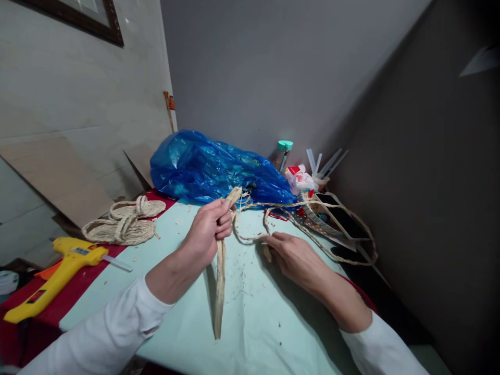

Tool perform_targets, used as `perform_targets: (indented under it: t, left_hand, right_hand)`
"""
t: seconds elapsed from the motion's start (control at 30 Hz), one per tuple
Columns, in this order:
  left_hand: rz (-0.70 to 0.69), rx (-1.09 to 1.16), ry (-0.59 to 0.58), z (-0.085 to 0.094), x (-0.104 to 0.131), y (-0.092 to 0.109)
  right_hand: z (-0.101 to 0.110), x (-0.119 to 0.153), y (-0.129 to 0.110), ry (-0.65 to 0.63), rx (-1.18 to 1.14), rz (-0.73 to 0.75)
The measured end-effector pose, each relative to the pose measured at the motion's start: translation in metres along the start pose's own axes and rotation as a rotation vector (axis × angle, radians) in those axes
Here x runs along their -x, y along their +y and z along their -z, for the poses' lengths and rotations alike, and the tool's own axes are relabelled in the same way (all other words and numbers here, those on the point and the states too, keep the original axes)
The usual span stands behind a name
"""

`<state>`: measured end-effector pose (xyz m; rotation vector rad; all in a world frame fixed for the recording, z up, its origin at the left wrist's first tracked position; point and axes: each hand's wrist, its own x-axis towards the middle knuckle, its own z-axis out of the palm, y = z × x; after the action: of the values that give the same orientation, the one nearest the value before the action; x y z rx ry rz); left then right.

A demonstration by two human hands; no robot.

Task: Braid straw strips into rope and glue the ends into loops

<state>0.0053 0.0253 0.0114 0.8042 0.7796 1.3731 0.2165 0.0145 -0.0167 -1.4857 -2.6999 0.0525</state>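
My left hand (213,224) is closed round a flat, pale dried-leaf strip (220,291), whose long end hangs down over the table and whose short end sticks up past the thumb. To its right, my right hand (291,255) pinches a thin braided cord (250,239) of the same straw colour. The cord curves up between the hands, then loops away to the right over a tray of small things. A short yellowish bit shows under the right fingers; whether it belongs to the cord I cannot tell.
A blue plastic bag (219,164) lies along the back. Woven straw slippers (128,224) and a yellow glue gun (66,265) are at left. Glue sticks stand in a cup (320,181), near a phone-like dark panel (346,216). Crumbs dot the pale green tabletop (265,323).
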Motion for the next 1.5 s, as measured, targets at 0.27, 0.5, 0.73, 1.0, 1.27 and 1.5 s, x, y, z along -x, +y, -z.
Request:
perform_targets:
  t: [0.27,0.5,0.73,1.0,1.27,1.5]
  left_hand:
    - [0.110,0.013,-0.087,-0.009,0.007,-0.014]
    - [0.135,0.017,-0.160,-0.011,0.007,-0.021]
    - [0.095,-0.229,-0.306,-0.016,0.021,-0.026]
    - [-0.100,-0.782,-0.325,-0.026,0.032,-0.026]
    - [0.100,-0.841,-0.536,-0.020,0.029,-0.029]
    - [0.205,-0.437,-0.441,-0.017,0.019,-0.020]
  right_hand:
    - [-0.018,-0.017,0.035,0.073,0.108,-0.216]
    - [0.006,0.000,0.036,0.346,-0.087,-0.258]
    - [0.024,0.005,-0.018,0.456,-1.139,-0.060]
    - [0.016,0.005,-0.025,0.788,-1.086,-0.288]
    - [0.008,0.000,-0.017,0.749,-1.360,-0.294]
    - [0.010,0.002,-0.018,0.381,-1.699,-0.136]
